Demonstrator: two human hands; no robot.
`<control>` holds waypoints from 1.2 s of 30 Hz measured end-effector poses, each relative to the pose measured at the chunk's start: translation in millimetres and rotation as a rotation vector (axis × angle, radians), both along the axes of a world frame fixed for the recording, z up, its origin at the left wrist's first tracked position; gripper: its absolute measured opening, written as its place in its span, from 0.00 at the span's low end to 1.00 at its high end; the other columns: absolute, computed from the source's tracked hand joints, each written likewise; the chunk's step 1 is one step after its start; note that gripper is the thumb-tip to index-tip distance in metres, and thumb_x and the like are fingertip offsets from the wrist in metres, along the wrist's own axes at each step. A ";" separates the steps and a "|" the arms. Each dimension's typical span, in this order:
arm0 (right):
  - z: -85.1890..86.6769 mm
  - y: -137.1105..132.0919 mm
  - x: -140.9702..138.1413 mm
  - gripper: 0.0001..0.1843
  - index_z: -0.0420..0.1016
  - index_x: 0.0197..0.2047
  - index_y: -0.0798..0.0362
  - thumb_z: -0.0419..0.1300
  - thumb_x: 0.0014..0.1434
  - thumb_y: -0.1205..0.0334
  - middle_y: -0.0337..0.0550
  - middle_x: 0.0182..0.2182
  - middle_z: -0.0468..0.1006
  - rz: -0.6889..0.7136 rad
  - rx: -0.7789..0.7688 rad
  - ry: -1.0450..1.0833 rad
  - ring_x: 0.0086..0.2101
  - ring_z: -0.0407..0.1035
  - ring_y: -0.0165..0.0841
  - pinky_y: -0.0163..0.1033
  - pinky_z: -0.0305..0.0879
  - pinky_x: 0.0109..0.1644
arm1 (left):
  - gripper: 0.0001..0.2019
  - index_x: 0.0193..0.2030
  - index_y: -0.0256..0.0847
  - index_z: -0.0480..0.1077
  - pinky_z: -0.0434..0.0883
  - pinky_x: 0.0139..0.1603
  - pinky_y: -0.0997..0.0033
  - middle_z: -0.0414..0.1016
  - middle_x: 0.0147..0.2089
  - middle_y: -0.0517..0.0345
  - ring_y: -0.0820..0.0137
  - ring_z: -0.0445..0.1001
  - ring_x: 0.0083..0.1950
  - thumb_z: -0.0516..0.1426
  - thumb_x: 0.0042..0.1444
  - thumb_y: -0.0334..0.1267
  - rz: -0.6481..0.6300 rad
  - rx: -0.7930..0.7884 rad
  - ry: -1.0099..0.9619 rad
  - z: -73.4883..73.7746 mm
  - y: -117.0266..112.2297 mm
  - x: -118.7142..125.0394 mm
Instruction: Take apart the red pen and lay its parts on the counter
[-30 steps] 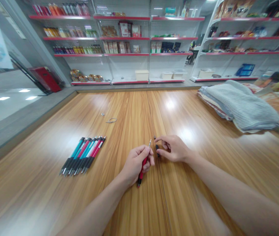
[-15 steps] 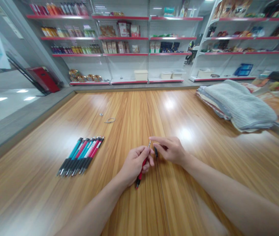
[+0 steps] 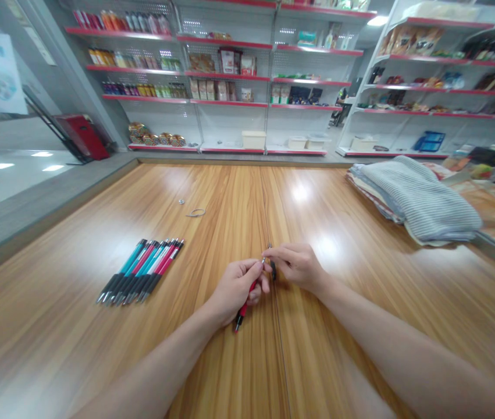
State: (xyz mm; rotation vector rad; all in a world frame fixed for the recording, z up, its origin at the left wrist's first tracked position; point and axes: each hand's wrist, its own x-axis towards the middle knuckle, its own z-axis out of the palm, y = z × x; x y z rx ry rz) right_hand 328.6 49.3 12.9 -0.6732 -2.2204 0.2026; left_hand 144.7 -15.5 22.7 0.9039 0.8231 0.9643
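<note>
The left hand [image 3: 236, 285] is closed around a red pen [image 3: 242, 305], which lies slanted: its long axis runs from the dark end low and toward the person, just above the tabletop [image 3: 360, 302], up and away to the metal end between the fingertips. The right hand [image 3: 297, 265] meets it there, thumb and forefinger pinched narrow on that upper end, with a small black pen part [image 3: 273, 269] tucked against its fingers (how it is gripped is too small to tell). Both hands sit near the middle seam of the wood-grain surface.

To the left, well apart, a row of teal and red pens [image 3: 140, 270] lies side by side, all slanted the same way. Farther back sit a thin wire loop [image 3: 196, 213] and a tiny ring [image 3: 181, 202]. On the right edge rests a pile of folded cloths [image 3: 422, 198]. Beyond stand shop shelves [image 3: 230, 75] with red edges, stocked with packets and bottles, and a red case [image 3: 82, 135] leans by the wall.
</note>
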 end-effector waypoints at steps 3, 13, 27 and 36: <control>-1.4 1.2 1.7 0.11 0.78 0.44 0.50 0.55 0.63 0.68 0.39 0.27 0.77 -0.026 0.054 -0.034 0.25 0.68 0.26 0.32 0.61 0.30 | 0.16 0.38 0.36 0.67 0.50 0.14 0.82 0.70 0.23 0.60 0.84 0.51 0.15 0.56 0.59 0.49 -0.010 0.008 0.022 -0.2 0.2 0.7; -6.0 14.3 -1.8 0.09 0.78 0.43 0.51 0.56 0.63 0.64 0.39 0.28 0.79 -0.265 -0.110 0.248 0.26 0.70 0.26 0.31 0.66 0.32 | 0.16 0.39 0.36 0.68 0.47 0.14 0.83 0.69 0.23 0.60 0.84 0.49 0.15 0.56 0.59 0.49 -0.083 0.004 -0.018 -9.3 17.1 -13.9; -6.3 17.0 -2.4 0.10 0.79 0.33 0.53 0.60 0.59 0.58 0.42 0.26 0.79 -0.301 -0.412 0.213 0.25 0.69 0.30 0.34 0.65 0.29 | 0.14 0.40 0.36 0.69 0.46 0.14 0.82 0.69 0.24 0.60 0.84 0.48 0.15 0.55 0.61 0.47 -0.085 0.022 -0.063 -7.3 24.3 -22.2; -1.5 14.6 -3.1 0.09 0.78 0.34 0.54 0.61 0.59 0.58 0.41 0.27 0.78 -0.201 -0.475 0.170 0.25 0.68 0.28 0.33 0.63 0.29 | 0.15 0.42 0.36 0.68 0.46 0.17 0.81 0.52 0.15 0.71 0.81 0.46 0.16 0.53 0.62 0.48 -0.047 0.040 -0.043 -5.4 24.2 -23.4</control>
